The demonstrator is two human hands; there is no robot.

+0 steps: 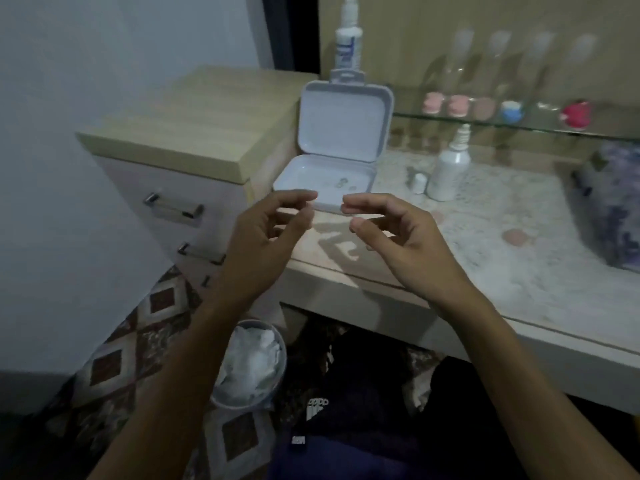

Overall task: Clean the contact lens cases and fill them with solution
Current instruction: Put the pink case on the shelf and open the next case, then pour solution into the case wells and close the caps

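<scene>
A white hinged box (341, 133) stands open on the counter, lid upright, with small clear bits in its tray. Both my hands hover just in front of it. My left hand (273, 233) has curled, parted fingers and holds nothing that I can see. My right hand (391, 233) mirrors it, thumb and fingers apart. A white solution bottle (448, 168) stands uncapped to the right of the box, its small cap (419, 183) beside it. Several coloured lens cases, pink (445, 105), blue (512, 111) and red (576, 114), sit on a glass shelf behind.
A taller white bottle (348, 36) stands behind the box lid. A wooden drawer unit (180, 133) is at the left. A bin with crumpled tissues (251, 362) sits on the floor under the counter. A purple patterned bag (616, 202) lies at the right edge.
</scene>
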